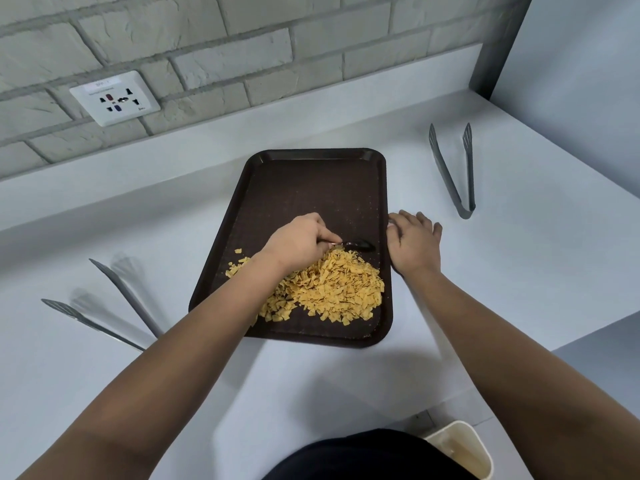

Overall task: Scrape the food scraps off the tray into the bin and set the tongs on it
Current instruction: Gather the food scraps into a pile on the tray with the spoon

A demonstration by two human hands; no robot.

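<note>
A dark brown tray [311,188] lies on the white counter, with a heap of yellow food scraps [332,289] in its near half. My left hand [294,244] is shut on a dark spoon [356,244] whose bowl rests on the tray at the far edge of the heap. My right hand [414,242] lies flat, fingers apart, against the tray's right rim. One pair of grey tongs [453,171] lies on the counter to the right of the tray. A second pair of tongs [114,306] lies to the left. The cream bin [464,448] stands below the counter edge at bottom right.
A brick wall with a white power socket [114,98] runs behind the counter. A grey post [498,46] rises at the back right corner. The counter's edge steps back at the right, above the bin. My dark-clothed body shows at the bottom.
</note>
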